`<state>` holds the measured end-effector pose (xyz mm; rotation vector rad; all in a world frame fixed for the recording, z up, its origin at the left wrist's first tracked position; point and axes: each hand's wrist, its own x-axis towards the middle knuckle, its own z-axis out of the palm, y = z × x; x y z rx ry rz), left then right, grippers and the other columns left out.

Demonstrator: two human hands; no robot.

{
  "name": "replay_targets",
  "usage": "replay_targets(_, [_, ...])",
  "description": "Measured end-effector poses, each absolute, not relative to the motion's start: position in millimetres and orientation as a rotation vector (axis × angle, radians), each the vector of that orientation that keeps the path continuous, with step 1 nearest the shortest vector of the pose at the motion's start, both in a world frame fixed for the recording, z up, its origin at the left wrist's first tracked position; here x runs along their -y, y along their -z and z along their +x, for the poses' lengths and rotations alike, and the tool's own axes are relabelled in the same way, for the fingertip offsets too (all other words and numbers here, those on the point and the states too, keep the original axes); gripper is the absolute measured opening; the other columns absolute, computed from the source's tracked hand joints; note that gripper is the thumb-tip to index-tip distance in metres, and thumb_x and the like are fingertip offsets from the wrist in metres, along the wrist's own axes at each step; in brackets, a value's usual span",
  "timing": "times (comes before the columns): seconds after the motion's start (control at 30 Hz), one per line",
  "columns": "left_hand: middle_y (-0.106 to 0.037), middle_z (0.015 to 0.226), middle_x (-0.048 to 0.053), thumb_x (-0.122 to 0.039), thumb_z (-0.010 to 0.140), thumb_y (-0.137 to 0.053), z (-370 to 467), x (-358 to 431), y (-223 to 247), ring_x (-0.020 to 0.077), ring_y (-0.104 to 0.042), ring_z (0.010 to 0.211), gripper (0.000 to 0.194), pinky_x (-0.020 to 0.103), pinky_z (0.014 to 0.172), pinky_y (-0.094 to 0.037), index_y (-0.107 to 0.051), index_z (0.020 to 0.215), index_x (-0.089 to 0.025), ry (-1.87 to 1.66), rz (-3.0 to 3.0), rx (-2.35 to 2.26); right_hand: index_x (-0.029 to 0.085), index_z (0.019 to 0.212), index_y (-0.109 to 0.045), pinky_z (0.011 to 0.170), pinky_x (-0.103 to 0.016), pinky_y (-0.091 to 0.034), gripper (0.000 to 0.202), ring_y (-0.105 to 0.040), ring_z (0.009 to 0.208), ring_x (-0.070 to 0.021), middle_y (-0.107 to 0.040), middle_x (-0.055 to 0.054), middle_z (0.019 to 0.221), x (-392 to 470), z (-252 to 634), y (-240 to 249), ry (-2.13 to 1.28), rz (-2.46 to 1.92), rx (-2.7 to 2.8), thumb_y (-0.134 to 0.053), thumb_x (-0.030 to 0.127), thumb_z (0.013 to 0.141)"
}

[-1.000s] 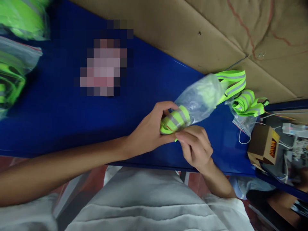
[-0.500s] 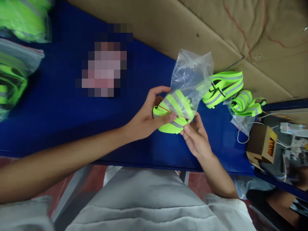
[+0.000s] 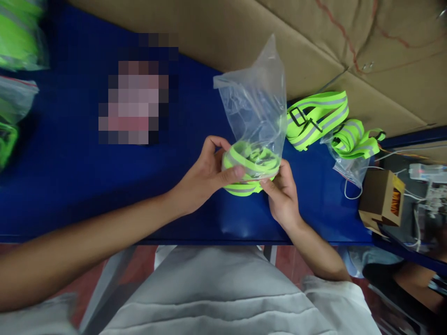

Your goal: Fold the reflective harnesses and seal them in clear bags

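Between my hands, above the blue table (image 3: 181,186), is a coiled neon-yellow reflective strap (image 3: 244,160) with grey stripes. A clear zip bag (image 3: 256,97) with a red line at its mouth surrounds the coil's upper part, its other end rising toward the back. The coil's lower edge sticks out past the mouth. My left hand (image 3: 213,174) is closed around the coil's left side, thumb on the front. My right hand (image 3: 282,193) pinches the bag's edge and the coil at the lower right; some of its fingers are hidden behind.
Right of the bag lie a loose reflective strap with black buckles (image 3: 317,118) and a rolled strap (image 3: 352,139) beside a clear bag. A small cardboard box (image 3: 382,197) stands farther right. Filled bags (image 3: 19,35) sit at the left. Brown cardboard (image 3: 296,42) borders the back. Another person's arm shows at lower right.
The coil has turned between my hands, so its rolled top now faces up inside the bag. The bag's far end has straightened and stands higher. The view has shifted slightly right.
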<state>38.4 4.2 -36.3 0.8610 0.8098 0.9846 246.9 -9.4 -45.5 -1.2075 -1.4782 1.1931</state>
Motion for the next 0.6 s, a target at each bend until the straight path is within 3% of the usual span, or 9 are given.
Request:
replay_targets(0.07, [-0.065, 0.112, 0.000, -0.049, 0.077, -0.090, 38.9, -3.9, 35.6, 0.0199, -0.070, 0.099, 0.072, 0.033, 0.080, -0.061, -0.035, 0.121, -0.032, -0.962, 0.849, -0.838, 0.028, 0.130, -0.054, 0.089, -0.038, -0.062, 0.038, -0.071, 0.104, -0.0222, -0.070, -0.006, 0.116, 11.1, 247.0, 44.0, -1.127, -1.200, 1.550, -0.065, 0.047, 0.100])
replay_targets(0.2, [-0.065, 0.125, 0.004, -0.031, 0.074, -0.092, 42.3, -3.0, 34.6, 0.0222, -0.068, 0.113, 0.076, 0.033, 0.091, -0.061, -0.042, 0.131, -0.027, -0.956, 0.780, -0.852, 0.028, 0.135, -0.051, 0.084, -0.037, -0.062, 0.037, -0.072, 0.102, -0.0220, -0.071, -0.006, 0.117, 13.2, 243.3, 39.7, -1.024, -1.218, 1.624, -0.061, 0.045, 0.104])
replay_targets(0.33, [-0.063, 0.129, 0.006, -0.029, 0.073, -0.094, 45.3, 0.6, 36.4, 0.0226, -0.066, 0.118, 0.075, 0.033, 0.097, -0.059, -0.046, 0.131, -0.023, -0.996, 0.799, -0.858, 0.033, 0.141, -0.041, 0.069, -0.035, -0.061, 0.049, -0.072, 0.084, -0.0210, -0.071, -0.001, 0.097, 13.2, 238.8, 37.2, -1.116, -1.291, 1.482, -0.064, 0.051, 0.101])
replay_targets(0.4, [-0.063, 0.130, 0.006, -0.032, 0.077, -0.092, 45.9, 2.7, 37.0, 0.0230, -0.065, 0.120, 0.071, 0.034, 0.100, -0.058, -0.047, 0.131, -0.023, -1.030, 0.833, -0.846, 0.035, 0.138, -0.043, 0.068, -0.036, -0.060, 0.052, -0.070, 0.079, -0.0209, -0.069, 0.000, 0.091, 12.8, 237.6, 35.9, -1.180, -1.344, 1.364, -0.071, 0.052, 0.097])
replay_targets(0.47, [-0.064, 0.129, 0.006, -0.036, 0.084, -0.087, 45.9, 3.8, 36.4, 0.0229, -0.065, 0.120, 0.062, 0.035, 0.102, -0.058, -0.048, 0.130, -0.023, -1.043, 0.840, -0.839, 0.034, 0.134, -0.049, 0.076, -0.037, -0.062, 0.050, -0.071, 0.086, -0.0216, -0.071, -0.001, 0.096, 12.1, 237.1, 34.6, -1.223, -1.364, 1.302, -0.074, 0.052, 0.095])
replay_targets(0.6, [-0.065, 0.124, 0.005, -0.043, 0.092, -0.078, 44.1, 2.4, 34.0, 0.0212, -0.066, 0.116, 0.052, 0.034, 0.101, -0.058, -0.048, 0.129, -0.023, -1.035, 0.861, -0.878, 0.032, 0.136, -0.055, 0.101, -0.040, -0.060, 0.054, -0.069, 0.116, -0.0232, -0.070, -0.004, 0.128, 10.4, 236.4, 32.8, -1.358, -1.239, 1.306, -0.078, 0.053, 0.091])
